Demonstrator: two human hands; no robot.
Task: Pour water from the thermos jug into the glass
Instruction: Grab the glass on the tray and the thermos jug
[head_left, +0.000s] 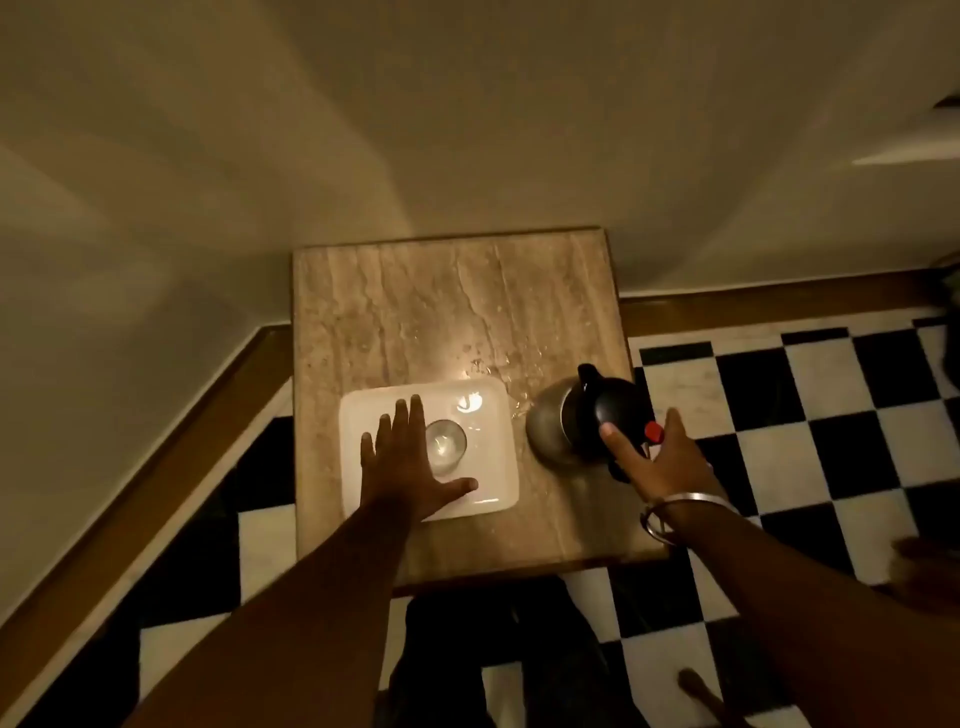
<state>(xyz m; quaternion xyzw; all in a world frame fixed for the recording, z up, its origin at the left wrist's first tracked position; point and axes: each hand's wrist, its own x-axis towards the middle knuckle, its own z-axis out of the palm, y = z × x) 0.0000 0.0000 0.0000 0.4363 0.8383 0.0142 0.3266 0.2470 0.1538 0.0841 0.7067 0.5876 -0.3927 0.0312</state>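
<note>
Jug (582, 421) stands upright on the tabletop (415, 301), at its right side, just beside the white tray (498, 467); the glass (445, 441) sits upright on that tray, and whether it holds any water I cannot tell in this dim light; droplets glint on the stone behind the tray and jug. Right hand (660, 462) is at the jug's black handle and red button, fingers (615, 441) spread and not yet closed round anything; left hand (402, 462) hovers flat over the tray, fingers wide, just left of the glass, holding nothing. By my reading the pour has not begun; grasping, lifting, tilting over the glass and setting down all remain.
</note>
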